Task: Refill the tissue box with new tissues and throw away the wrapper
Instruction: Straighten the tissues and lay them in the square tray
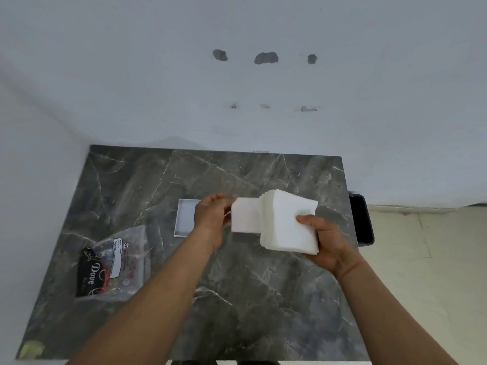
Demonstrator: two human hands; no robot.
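Both hands are raised over the middle of the worktop (237, 299), a grey marble-patterned slab. The right hand (326, 242) is clamped on the near right corner of a thick stack of tissues (287, 222), thumb on top and fingers beneath. The left hand (212, 219) pinches the left edge of a single tissue (245, 214) that sticks out sideways from the stack, fingers closed on it.

The stack is plain white and roughly square, with many thin layers showing along its left and near edges. It is held slightly tilted above the surface, its broad face turned up towards the camera. The loose sheet runs left from it, so the two together stretch left to right.

At the left near side lies the wrapper (113, 264), crumpled clear plastic with a black panel reading "Dove", flat on the marble and well apart from the hands. Just behind the left hand sits a white tissue box (185, 218), shallow and open, partly hidden by the wrist. Off the right edge, on the floor, stands a black bin (362, 219).
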